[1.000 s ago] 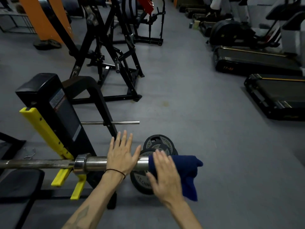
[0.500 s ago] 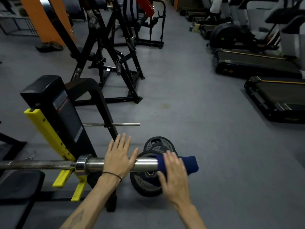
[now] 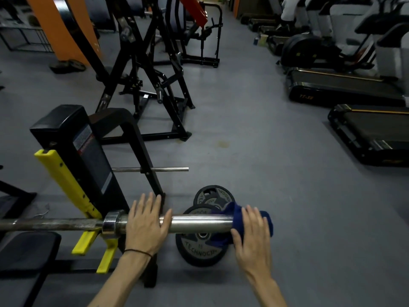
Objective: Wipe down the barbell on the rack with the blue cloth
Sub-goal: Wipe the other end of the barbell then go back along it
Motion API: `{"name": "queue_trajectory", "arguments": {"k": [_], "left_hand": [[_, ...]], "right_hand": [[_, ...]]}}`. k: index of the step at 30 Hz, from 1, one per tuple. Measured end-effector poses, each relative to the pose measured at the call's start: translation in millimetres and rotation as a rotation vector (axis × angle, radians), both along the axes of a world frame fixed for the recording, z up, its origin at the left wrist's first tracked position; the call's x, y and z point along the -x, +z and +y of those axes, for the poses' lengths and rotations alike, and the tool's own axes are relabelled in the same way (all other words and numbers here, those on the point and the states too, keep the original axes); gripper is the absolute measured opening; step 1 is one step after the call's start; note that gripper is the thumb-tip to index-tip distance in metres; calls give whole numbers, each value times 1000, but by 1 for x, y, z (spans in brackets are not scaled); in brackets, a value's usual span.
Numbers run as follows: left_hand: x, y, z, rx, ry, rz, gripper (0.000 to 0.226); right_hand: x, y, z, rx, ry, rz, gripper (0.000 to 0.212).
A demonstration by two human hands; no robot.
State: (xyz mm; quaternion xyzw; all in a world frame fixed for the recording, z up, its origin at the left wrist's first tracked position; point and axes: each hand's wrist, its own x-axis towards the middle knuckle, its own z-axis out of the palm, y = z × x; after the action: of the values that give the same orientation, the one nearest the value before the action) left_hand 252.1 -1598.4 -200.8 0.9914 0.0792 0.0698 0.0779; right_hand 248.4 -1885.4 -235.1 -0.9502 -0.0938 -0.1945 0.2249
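Head view — grey gym floor [image 3: 254, 151], treadmills [image 3: 345, 85] right; hands flat: left hand [image 3: 146, 227] on barbell [image 3: 199, 223], right hand [image 3: 252, 231] on blue cloth [image 3: 230, 211].

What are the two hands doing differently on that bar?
The left hand lies flat on the bare steel of the barbell, near its collar; the right hand lies at the very end of the bar, over the blue cloth. The left hand touches metal directly, while the right presses cloth against it. The left wrist wears a thin black band; the right wrist is bare. Both have straight fingers, palms down.
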Motion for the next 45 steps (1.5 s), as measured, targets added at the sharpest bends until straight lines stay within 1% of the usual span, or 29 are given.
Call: {"name": "queue_trajectory", "arguments": {"k": [2, 3, 4, 6, 7, 9, 10, 12, 13, 15, 17, 19, 21, 22, 23, 25, 27, 28, 29, 31, 33, 35, 38, 39, 41, 43, 45], "left_hand": [[-1, 1, -1, 9, 2, -5, 74], [-4, 3, -3, 30, 7, 14, 74], [-8, 5, -5, 44, 7, 27, 76], [-18, 7, -8, 30, -9, 56, 82], [-20, 10, -6, 33, -20, 85, 85], [-18, 12, 0, 35, -37, 58, 88], [-12, 12, 2, 19, -63, 29, 85], [1, 10, -1, 4, -119, -14, 76], [7, 7, -4, 3, -138, -20, 74], [10, 2, -8, 17, -123, 22, 77], [0, 4, -11, 65, -54, 73, 85], [-16, 8, -11, 48, -30, 69, 93], [-27, 14, -7, 84, -44, 93, 101], [-28, 18, -5, 106, -42, 82, 103], [-26, 20, -3, 106, -41, 49, 102], [-14, 18, -5, 65, -78, -7, 90], [-3, 9, -10, 16, -113, 15, 84], [-3, 8, -11, 26, -108, 67, 86], [-6, 9, -12, 54, -87, 108, 92], [-20, 11, -12, 60, -65, 90, 105], [-31, 18, -11, 81, -62, 95, 112], [-31, 24, -7, 97, -40, 66, 109], [-9, 17, -3, 38, -82, -19, 87], [-2, 12, -3, 19, -92, -24, 82], [2, 5, -5, 11, -75, 33, 83], [-7, 5, -8, 43, -18, 85, 90], [-23, 10, -9, 41, -2, 104, 94]], "right_hand": [[4, 0, 30, -80, -104, 46, 74], [11, 0, 54, -100, -113, 66, 77], [18, -1, 78, -100, -77, 82, 79], [29, -3, 102, -15, 63, 72, 79], [26, -2, 96, 37, 133, 60, 77], [16, -2, 65, 122, 203, 38, 73], [10, -2, 45, 117, 181, 28, 70], [0, 1, 13, 24, 36, 14, 69], [-1, 2, 11, -28, -38, 34, 70], [3, 1, 36, -111, -123, 58, 75], [15, 0, 78, -125, -62, 62, 76], [25, -2, 98, -56, 76, 67, 74], [16, 0, 80, 50, 171, 61, 71], [9, -1, 64, 91, 176, 59, 69], [1, 0, 45, 105, 147, 51, 68], [-8, 3, 14, 47, 26, 54, 67], [-2, 5, 21, -38, -67, 73, 71], [4, 3, 39, -56, -73, 73, 73], [13, 1, 63, -59, -33, 75, 76], [31, -4, 101, -9, 131, 67, 78], [28, -2, 105, 76, 252, 40, 77], [15, 0, 80, 82, 232, 32, 73], [0, 1, 19, 4, 19, 0, 69], [1, 0, 8, -30, -36, 3, 70], [6, -1, 21, -104, -98, 38, 73], [18, -3, 63, -134, -49, 70, 77], [28, -5, 97, -62, 114, 77, 79]]}}
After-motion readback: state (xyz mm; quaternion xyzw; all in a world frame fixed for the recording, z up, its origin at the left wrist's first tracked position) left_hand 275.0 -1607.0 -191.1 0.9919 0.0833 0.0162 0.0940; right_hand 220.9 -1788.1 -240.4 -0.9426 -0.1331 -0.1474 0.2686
